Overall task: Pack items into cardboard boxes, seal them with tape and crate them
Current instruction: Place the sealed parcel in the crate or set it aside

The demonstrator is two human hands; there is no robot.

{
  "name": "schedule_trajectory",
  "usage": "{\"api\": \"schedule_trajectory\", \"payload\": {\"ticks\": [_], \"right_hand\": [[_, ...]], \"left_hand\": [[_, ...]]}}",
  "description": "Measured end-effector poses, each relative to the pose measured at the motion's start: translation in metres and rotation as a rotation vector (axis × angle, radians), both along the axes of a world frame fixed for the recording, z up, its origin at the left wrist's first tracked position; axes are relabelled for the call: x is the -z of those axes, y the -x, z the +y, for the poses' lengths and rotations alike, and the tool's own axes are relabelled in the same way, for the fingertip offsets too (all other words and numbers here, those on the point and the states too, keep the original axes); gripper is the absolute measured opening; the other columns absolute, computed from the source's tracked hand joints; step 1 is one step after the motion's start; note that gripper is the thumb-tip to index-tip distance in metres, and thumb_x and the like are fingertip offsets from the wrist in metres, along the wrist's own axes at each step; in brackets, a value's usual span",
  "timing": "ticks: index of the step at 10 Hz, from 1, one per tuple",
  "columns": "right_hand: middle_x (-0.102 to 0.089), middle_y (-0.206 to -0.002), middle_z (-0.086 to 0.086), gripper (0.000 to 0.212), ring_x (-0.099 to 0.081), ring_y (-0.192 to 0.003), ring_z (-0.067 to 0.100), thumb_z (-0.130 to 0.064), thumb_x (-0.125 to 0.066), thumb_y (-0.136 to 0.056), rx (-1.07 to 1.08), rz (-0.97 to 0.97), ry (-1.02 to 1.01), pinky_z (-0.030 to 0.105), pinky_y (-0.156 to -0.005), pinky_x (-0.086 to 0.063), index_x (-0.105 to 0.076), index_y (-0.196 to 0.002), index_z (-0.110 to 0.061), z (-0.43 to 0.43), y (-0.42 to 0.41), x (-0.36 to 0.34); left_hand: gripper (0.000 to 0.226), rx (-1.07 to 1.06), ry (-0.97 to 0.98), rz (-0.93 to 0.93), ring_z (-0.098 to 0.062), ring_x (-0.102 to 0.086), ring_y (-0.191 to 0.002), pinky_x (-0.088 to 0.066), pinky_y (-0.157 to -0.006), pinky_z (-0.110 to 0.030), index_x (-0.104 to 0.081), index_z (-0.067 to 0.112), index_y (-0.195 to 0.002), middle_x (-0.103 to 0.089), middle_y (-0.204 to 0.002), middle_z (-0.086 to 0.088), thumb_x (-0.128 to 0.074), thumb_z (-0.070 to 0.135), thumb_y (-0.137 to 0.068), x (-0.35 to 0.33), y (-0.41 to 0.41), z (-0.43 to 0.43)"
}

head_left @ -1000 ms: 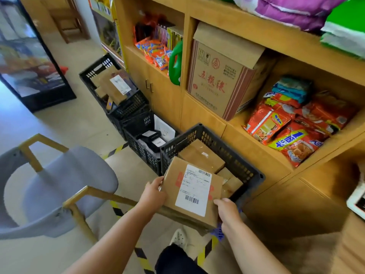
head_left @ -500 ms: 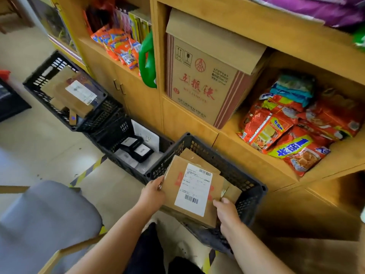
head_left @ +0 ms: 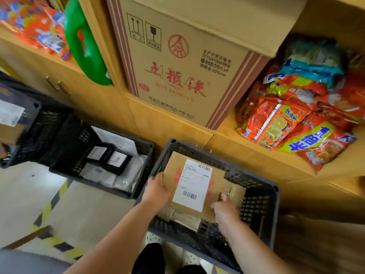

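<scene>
On both sides of the cardboard box (head_left: 174, 165), my left hand (head_left: 157, 191) grips the left edge and my right hand (head_left: 227, 209), blurry, holds the near right corner. It is low in the black crate (head_left: 275, 196), over smaller boxes (head_left: 185, 221). I think it is stiff and light, best held by its edges. Its white label (head_left: 192, 184) has barcodes; the words are too small. Far behind, a big carton (head_left: 183, 66) says WULIANGYE, 500mL.

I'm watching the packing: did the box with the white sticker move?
Yes. The labelled box went over the near rim of the black crate and down inside.
</scene>
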State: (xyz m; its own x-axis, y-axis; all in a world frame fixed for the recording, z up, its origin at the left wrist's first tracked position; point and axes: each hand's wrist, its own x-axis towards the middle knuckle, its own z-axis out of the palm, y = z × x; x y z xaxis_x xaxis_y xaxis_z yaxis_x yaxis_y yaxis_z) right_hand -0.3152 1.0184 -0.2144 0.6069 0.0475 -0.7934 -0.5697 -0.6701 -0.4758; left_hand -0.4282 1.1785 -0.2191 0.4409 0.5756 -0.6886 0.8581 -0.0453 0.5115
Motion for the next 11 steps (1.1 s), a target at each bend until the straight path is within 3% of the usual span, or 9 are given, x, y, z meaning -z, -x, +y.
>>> {"api": "schedule_trajectory", "payload": {"ticks": [1, 2, 3, 4, 5, 6, 9, 10, 11], "right_hand": [[-0.058, -0.088, -0.001, 0.036, -0.058, -0.085, 0.023, 0.008, -0.044, -0.090, 0.027, 0.002, 0.023, 0.035, -0.079, -0.052, -0.047, -0.120, -0.012, 0.018, -0.008, 0.026], [-0.056, -0.084, -0.002, 0.046, -0.058, -0.089, 0.024, 0.013, -0.043, -0.090, 0.053, 0.001, 0.020, 0.038, -0.084, -0.053, -0.046, -0.130, -0.010, 0.029, -0.014, 0.050], [-0.055, -0.093, 0.002, 0.047, -0.055, -0.088, 0.020, 0.012, -0.045, -0.091, 0.070, -0.056, -0.003, 0.029, -0.075, -0.046, -0.047, -0.132, -0.009, 0.036, -0.016, 0.061], [-0.059, -0.106, 0.006, 0.045, -0.056, -0.089, 0.019, 0.014, -0.046, -0.089, 0.107, -0.066, -0.018, 0.026, -0.073, -0.045, -0.049, -0.123, -0.015, 0.038, -0.015, 0.071], [-0.060, -0.124, 0.010, 0.048, -0.059, -0.104, 0.024, 0.015, -0.046, -0.088, 0.121, -0.050, -0.019, 0.034, -0.086, -0.049, -0.048, -0.125, -0.016, 0.038, -0.011, 0.079], [-0.054, -0.135, 0.011, 0.057, -0.054, -0.118, 0.026, 0.012, -0.046, -0.091, 0.104, -0.046, -0.030, 0.038, -0.099, -0.045, -0.039, -0.140, -0.015, 0.037, -0.007, 0.079], [-0.050, -0.141, 0.005, 0.058, -0.050, -0.125, 0.022, 0.002, -0.050, -0.094, -0.086, -0.095, 0.015, 0.031, -0.099, -0.041, -0.035, -0.145, -0.021, 0.033, -0.008, 0.065], [-0.045, -0.145, 0.004, 0.062, -0.050, -0.126, 0.024, -0.001, -0.052, -0.094, -0.126, -0.089, 0.052, 0.028, -0.091, -0.046, -0.030, -0.148, -0.022, 0.030, -0.007, 0.049], [-0.054, -0.135, 0.005, 0.049, -0.057, -0.110, 0.019, -0.003, -0.053, -0.093, -0.116, -0.075, 0.036, 0.025, -0.082, -0.049, -0.043, -0.139, -0.018, 0.021, 0.000, 0.029]], "left_hand": [[0.062, 0.059, -0.036, -0.004, -0.031, -0.046, -0.120, -0.046, -0.098, -0.043, -0.029, 0.019, -0.144, -0.035, -0.137, -0.011, -0.053, 0.018, -0.087, 0.030, -0.015, 0.017], [0.067, 0.134, -0.080, -0.006, -0.029, -0.044, -0.125, -0.045, -0.100, -0.039, -0.021, 0.015, -0.146, -0.030, -0.143, -0.011, -0.054, 0.012, -0.088, 0.052, -0.024, 0.026], [0.081, 0.225, -0.126, 0.025, -0.025, -0.037, -0.133, -0.040, -0.103, -0.034, -0.001, 0.014, -0.151, -0.019, -0.151, -0.008, -0.053, 0.008, -0.090, 0.066, -0.029, 0.027], [0.087, 0.279, -0.187, 0.009, -0.024, -0.030, -0.136, -0.039, -0.106, -0.035, 0.008, 0.016, -0.151, -0.017, -0.153, -0.006, -0.053, 0.006, -0.090, 0.075, -0.029, 0.025], [0.089, 0.319, -0.232, 0.013, -0.025, -0.029, -0.135, -0.041, -0.104, -0.036, 0.011, 0.019, -0.150, -0.017, -0.151, -0.006, -0.052, 0.005, -0.089, 0.078, -0.025, 0.022], [0.090, 0.334, -0.253, -0.011, -0.025, -0.034, -0.130, -0.043, -0.102, -0.037, 0.011, 0.027, -0.149, -0.020, -0.147, -0.006, -0.051, 0.004, -0.088, 0.078, -0.022, 0.021], [0.082, 0.482, -0.341, 0.040, -0.025, -0.041, -0.126, -0.046, -0.095, -0.031, 0.007, 0.022, -0.150, -0.018, -0.147, -0.011, -0.051, 0.011, -0.093, 0.065, -0.019, 0.022], [0.073, 0.604, -0.482, 0.099, -0.025, -0.034, -0.130, -0.042, -0.099, -0.031, -0.003, 0.016, -0.149, -0.015, -0.149, -0.011, -0.050, 0.017, -0.094, 0.051, -0.020, 0.019], [0.069, 0.655, -0.476, 0.083, -0.026, -0.025, -0.133, -0.035, -0.106, -0.035, -0.008, 0.018, -0.149, -0.012, -0.149, -0.010, -0.048, 0.018, -0.093, 0.035, -0.018, 0.013]]}}
